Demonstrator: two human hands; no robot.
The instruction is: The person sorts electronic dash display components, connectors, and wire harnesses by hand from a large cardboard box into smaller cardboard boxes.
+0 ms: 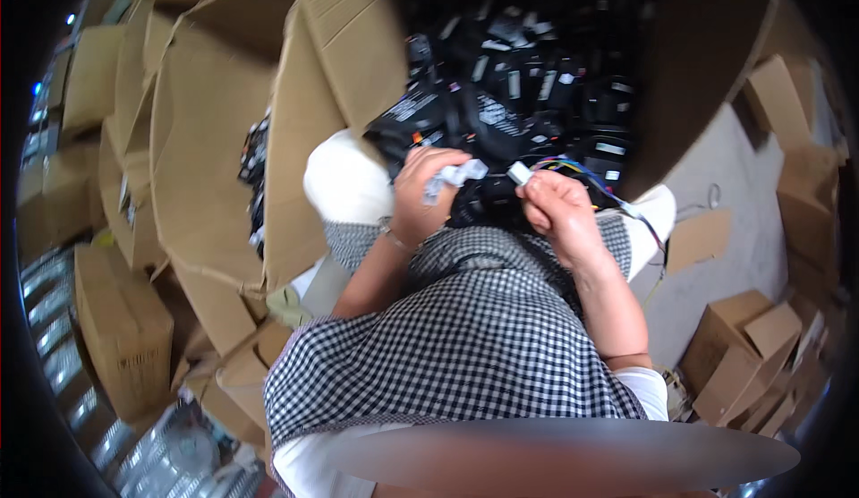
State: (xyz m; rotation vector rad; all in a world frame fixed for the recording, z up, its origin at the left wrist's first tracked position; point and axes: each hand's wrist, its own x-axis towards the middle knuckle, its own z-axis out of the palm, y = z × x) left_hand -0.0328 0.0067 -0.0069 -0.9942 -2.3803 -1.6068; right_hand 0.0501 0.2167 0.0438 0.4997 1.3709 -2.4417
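Observation:
My left hand (420, 195) is closed round some small whitish, translucent plastic pieces (458, 174); their exact kind is too blurred to make out. To its right, my right hand (562, 214) pinches a white wire connector (519, 173) between thumb and fingers. Coloured wires (586, 174) run from that connector over the hand and down past my right knee. The connector and the plastic pieces face each other across a small gap, not touching. Both hands are above my lap, at the near edge of a heap of black devices (501, 113) with pale labels.
Tall cardboard flaps (349, 42) flank the heap on the left, and a large carton (219, 140) stands beside them. More boxes (121, 328) are stacked at far left. On the right, open cartons (747, 355) and a flat cardboard piece (700, 238) lie on the grey floor (743, 194).

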